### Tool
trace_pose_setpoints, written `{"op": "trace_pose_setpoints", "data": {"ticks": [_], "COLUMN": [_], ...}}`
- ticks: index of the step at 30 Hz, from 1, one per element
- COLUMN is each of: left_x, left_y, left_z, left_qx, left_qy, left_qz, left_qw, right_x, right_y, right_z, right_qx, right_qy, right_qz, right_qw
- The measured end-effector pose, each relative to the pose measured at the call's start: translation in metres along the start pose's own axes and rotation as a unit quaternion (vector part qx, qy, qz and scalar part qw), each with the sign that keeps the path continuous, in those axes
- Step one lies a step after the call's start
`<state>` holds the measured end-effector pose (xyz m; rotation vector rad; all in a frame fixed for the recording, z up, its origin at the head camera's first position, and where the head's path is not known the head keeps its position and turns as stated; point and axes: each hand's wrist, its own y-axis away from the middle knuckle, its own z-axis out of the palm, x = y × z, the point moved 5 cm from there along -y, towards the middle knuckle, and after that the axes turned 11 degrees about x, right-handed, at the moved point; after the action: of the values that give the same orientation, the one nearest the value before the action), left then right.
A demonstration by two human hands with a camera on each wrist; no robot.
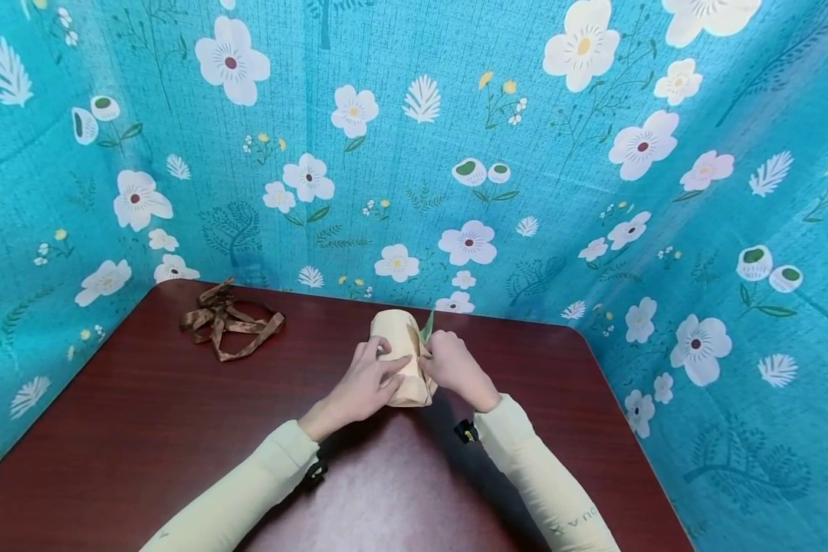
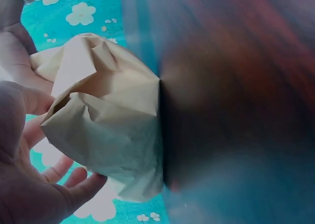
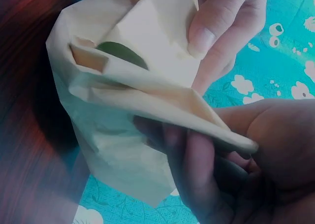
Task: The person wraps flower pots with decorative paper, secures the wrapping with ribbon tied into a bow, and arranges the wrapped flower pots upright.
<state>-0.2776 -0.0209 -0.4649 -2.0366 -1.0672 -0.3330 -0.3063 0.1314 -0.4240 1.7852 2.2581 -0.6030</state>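
A pale kraft-paper bundle (image 1: 395,320) lies lengthwise on the table, pointing away from me. My left hand (image 1: 364,383) holds it from the left, its fingers curved over the side and its thumb on top of the paper. On the other side, my right hand (image 1: 454,365) pinches a folded paper flap (image 3: 162,111) along the bundle's right side. A pointed green leaf (image 1: 427,328) pokes up beside that hand; the right wrist view shows a green leaf between the paper layers. The near end of the paper (image 2: 113,86) looks creased and folded. What else is inside is hidden.
A loose, tangled brown ribbon (image 1: 219,323) lies at the back left of the dark red-brown table (image 1: 145,414). Behind and to the sides of the table hangs a blue cloth (image 1: 400,207) printed with flowers.
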Motion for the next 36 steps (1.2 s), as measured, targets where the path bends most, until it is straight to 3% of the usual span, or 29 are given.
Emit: {"op": "trace_pose_setpoints", "data": {"ticks": [7, 14, 16, 24, 31, 36], "left_x": [-0.007, -0.017, -0.017, -0.012, -0.014, -0.018], "left_y": [-0.002, 0.002, 0.003, 0.007, 0.009, 0.012], "left_z": [-0.001, 0.003, 0.004, 0.000, -0.001, 0.000], "left_qx": [0.039, 0.038, 0.038, 0.064, 0.062, 0.070], "left_qy": [0.031, 0.135, 0.150, 0.128, 0.115, 0.146], "left_qz": [0.025, -0.035, -0.039, -0.032, -0.051, -0.063], "left_qw": [0.9984, 0.9895, 0.9871, 0.9891, 0.9902, 0.9849], "right_x": [-0.009, -0.017, -0.019, -0.024, -0.023, -0.016], "right_y": [0.001, 0.003, 0.003, 0.004, 0.008, 0.008], "right_z": [-0.005, -0.013, -0.014, -0.010, -0.009, -0.011], "right_qx": [0.027, 0.070, 0.077, 0.079, -0.001, -0.051], "right_qy": [0.006, 0.028, 0.037, 0.051, -0.043, -0.090], "right_qz": [-0.018, -0.060, -0.067, -0.071, -0.068, -0.075], "right_qw": [0.9994, 0.9953, 0.9941, 0.9930, 0.9968, 0.9918]}}
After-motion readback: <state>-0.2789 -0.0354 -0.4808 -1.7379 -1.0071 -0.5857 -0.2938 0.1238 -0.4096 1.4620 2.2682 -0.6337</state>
